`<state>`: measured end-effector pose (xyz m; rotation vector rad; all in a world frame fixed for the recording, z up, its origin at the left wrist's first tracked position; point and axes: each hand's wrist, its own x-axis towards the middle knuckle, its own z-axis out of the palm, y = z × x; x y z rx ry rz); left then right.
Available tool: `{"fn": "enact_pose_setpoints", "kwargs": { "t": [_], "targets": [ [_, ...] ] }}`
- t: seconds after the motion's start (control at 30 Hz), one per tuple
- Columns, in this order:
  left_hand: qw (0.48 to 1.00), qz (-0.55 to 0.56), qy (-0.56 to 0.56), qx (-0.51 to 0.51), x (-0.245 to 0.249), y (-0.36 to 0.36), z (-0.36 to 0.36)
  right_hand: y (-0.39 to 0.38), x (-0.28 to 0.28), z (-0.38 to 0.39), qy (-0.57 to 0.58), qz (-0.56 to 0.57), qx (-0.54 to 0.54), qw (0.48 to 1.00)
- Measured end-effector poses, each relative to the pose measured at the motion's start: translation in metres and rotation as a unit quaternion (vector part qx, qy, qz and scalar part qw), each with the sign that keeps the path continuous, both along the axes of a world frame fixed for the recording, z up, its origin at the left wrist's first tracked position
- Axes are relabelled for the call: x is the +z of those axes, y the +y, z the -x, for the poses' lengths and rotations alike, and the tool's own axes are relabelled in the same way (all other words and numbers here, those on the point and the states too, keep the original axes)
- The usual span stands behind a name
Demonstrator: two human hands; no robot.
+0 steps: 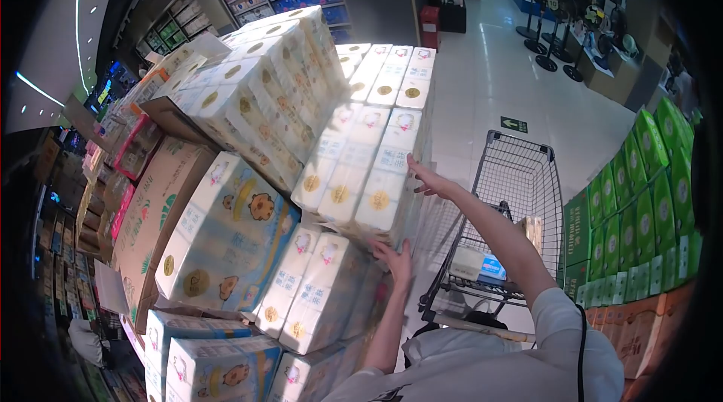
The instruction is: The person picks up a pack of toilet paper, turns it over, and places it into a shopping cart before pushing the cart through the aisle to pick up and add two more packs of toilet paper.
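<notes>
Head view: At a store display of wrapped paper goods, a brown carton [162, 210] leans at the left, beside a large pack printed with cartoon animals [226, 240], while a tall stack of gold-sealed packs [263, 97] rises behind. Next to them, a lower bundle of white packs [312, 293] lies nearer the person, below the front end of the white-wrapped bundle [361, 165] at the display's right edge. That bundle's long axis runs away from the person, tilting toward the upper right of the view. The left hand [393, 260], fingers spread and curled around nothing, is at the near right corner, by the bundle's lower edge. The right hand [431, 180], also open, reaches in from the right, its fingertips at the bundle's long right side. The bundle thus lies forward and left of the left hand and directly left of the right; both are close, the left nearer its front end. Whether either bears weight cannot be told. Farther right stands a wire shopping cart [523, 139] holding a few packages, then rows of green packs [663, 214].
</notes>
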<state>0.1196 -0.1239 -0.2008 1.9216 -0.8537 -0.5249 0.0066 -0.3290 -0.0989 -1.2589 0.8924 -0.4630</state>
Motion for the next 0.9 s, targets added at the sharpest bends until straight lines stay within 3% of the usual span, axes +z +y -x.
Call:
{"fn": "enact_pose_setpoints", "kwargs": {
  "t": [0.2,0.4,0.5,0.53,0.6,0.67,0.7,0.8,0.87,0.9],
  "targets": [
    [0.996,0.088,0.012,0.024,-0.002,0.001,0.008,-0.016,-0.015,0.062,0.017,0.088,-0.050,0.995],
    [0.990,0.105,-0.016,0.092,0.009,0.026,0.027,0.017,-0.051,0.185,0.036,0.122,-0.118,0.985],
    [0.991,0.110,-0.071,0.009,0.019,0.048,0.053,0.055,-0.086,0.264,0.069,0.181,-0.217,0.957],
    [0.991,0.096,-0.067,-0.064,0.016,0.050,0.053,0.070,-0.105,0.294,0.089,0.223,-0.246,0.939],
    [0.973,0.068,-0.052,-0.215,0.003,0.047,0.055,0.111,-0.134,0.350,0.132,0.182,-0.355,0.907],
    [0.942,0.013,-0.015,-0.335,-0.007,0.033,0.060,0.158,-0.193,0.413,0.194,0.215,-0.448,0.846],
    [0.920,-0.015,0.003,-0.393,-0.015,0.027,0.064,0.191,-0.200,0.432,0.261,0.202,-0.463,0.823],
    [0.876,-0.059,-0.110,-0.466,-0.047,0.006,0.081,0.285,-0.227,0.466,0.517,0.166,-0.436,0.718],
    [0.851,-0.167,-0.126,-0.482,-0.053,-0.007,0.094,0.330,-0.245,0.472,0.538,0.051,-0.389,0.746],
    [0.835,-0.221,-0.134,-0.486,-0.054,-0.012,0.101,0.352,-0.268,0.471,0.481,0.030,-0.404,0.778]
  ]
}}
